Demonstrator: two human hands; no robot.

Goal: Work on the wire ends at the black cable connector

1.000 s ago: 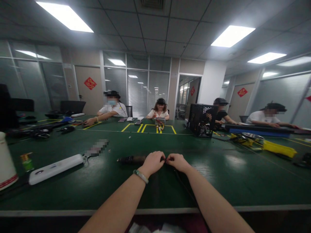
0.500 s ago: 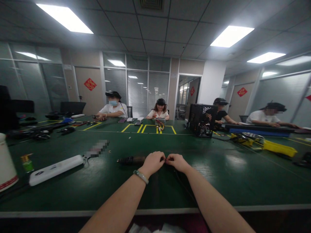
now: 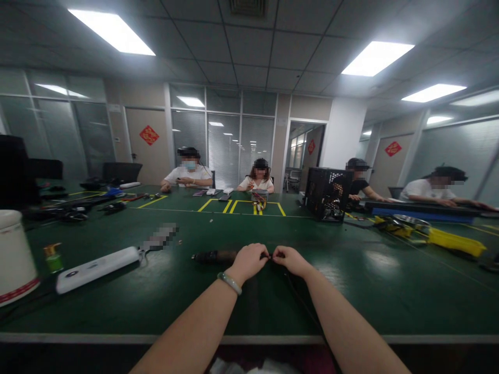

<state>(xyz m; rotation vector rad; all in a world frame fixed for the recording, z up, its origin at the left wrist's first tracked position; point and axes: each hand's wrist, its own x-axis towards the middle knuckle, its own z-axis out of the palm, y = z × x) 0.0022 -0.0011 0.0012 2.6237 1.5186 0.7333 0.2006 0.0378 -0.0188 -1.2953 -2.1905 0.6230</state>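
Observation:
A dark cylindrical tool (image 3: pixel 212 257) with a narrow metal tip, shaped like an electric screwdriver, lies across the green table, its tip to the left. My left hand (image 3: pixel 250 261) is closed at its right end and covers that part, fingers bent in a pinch. Facing it, my right hand (image 3: pixel 291 261) is closed too, thumb and finger pinching what looks like the end of a black cable (image 3: pixel 303 301). The cable runs from under that hand toward the near table edge. Between the fingertips is something small and dark, too small to make out.
Left of me are a white power strip (image 3: pixel 97 269), a small green bottle (image 3: pixel 53 259) and a white canister (image 3: pixel 15 254). Beyond stand a black computer case (image 3: pixel 326 195) and a yellow tray (image 3: pixel 456 243). Several people sit around the table.
The view has shifted slightly, moving everything a little to the right. My fingertips still meet at the tool's end. Across the table, the masked person's arms have changed position.

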